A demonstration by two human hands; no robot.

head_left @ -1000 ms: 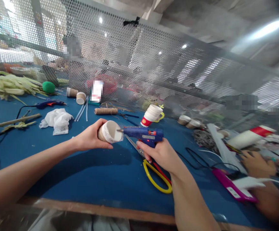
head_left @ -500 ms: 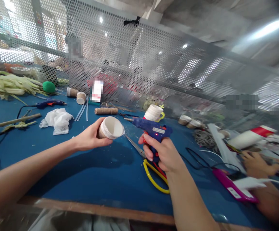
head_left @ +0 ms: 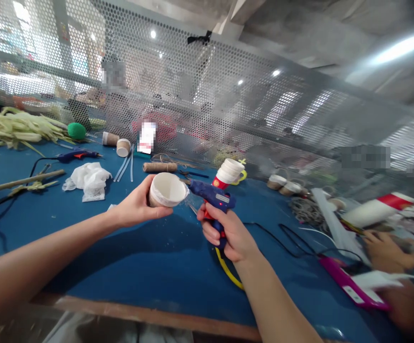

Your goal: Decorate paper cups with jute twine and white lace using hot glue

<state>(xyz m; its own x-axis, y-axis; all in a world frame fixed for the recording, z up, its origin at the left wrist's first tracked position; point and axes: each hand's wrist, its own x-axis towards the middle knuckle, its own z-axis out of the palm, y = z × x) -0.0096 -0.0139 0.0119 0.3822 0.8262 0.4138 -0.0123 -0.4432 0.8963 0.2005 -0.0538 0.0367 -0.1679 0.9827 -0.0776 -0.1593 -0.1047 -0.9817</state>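
My left hand (head_left: pixel 135 207) is closed round a small paper cup (head_left: pixel 166 189) with white lace on its rim, held on its side above the blue table (head_left: pixel 128 257). My right hand (head_left: pixel 224 233) grips a blue hot glue gun (head_left: pixel 211 196) by the handle. Its nozzle points left and sits at the cup's right edge. A red light shows on the gun's body. Yellow-handled scissors (head_left: pixel 228 274) lie on the table under my right hand, mostly hidden.
White lace fabric (head_left: pixel 89 179), a twine spool (head_left: pixel 159 167), stacked cups (head_left: pixel 227 173) and a second glue gun (head_left: pixel 74 155) lie further back. A perforated metal screen (head_left: pixel 207 105) closes the far side. Another person's hand (head_left: pixel 383 250) and a pink case (head_left: pixel 349 286) are at right.
My right hand pulled the glue gun off the cup and tilted it up, then brought the nozzle back to the cup's right edge. My left hand turned the cup's mouth more toward me.
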